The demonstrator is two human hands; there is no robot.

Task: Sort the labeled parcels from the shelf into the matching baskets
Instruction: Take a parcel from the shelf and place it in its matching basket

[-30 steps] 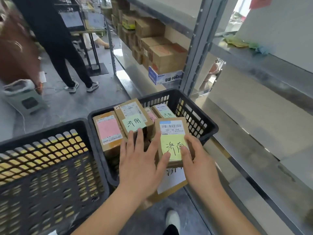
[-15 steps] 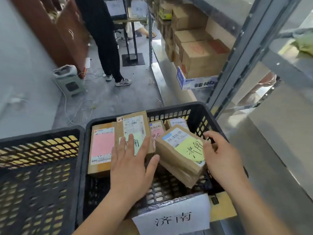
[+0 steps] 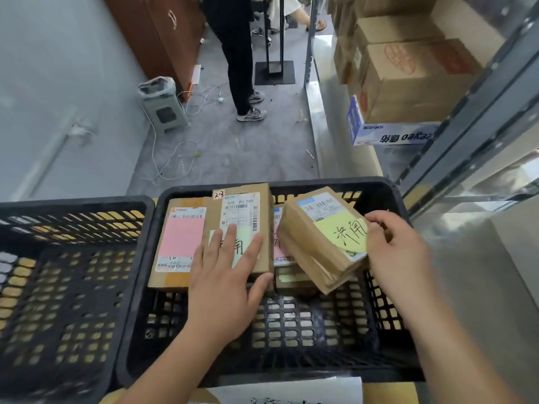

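Observation:
A black basket [image 3: 388,301] in front of me holds several brown parcels. My right hand [image 3: 393,252] grips a tilted brown parcel with a yellow note [image 3: 318,240] at its right edge, over the basket's right side. My left hand [image 3: 224,275] lies flat with straight fingers on a parcel with a green note [image 3: 248,211], its thumb against the near edge. A parcel with a pink label [image 3: 180,240] lies to the left. Another pink-labelled parcel [image 3: 278,249] shows between them. A white paper sign [image 3: 291,392] hangs on the basket's front.
A second black basket [image 3: 58,287] stands to the left with nothing visible in it. The metal shelf rack [image 3: 466,126] rises on the right with cardboard boxes [image 3: 408,80]. A person's legs [image 3: 239,62], a small grey appliance [image 3: 163,106] and cables are on the floor ahead.
The yellow-note parcel went from held flat in both hands to tilted in my right hand inside the basket. My left hand shifted onto the green-note parcel. The view tipped downward.

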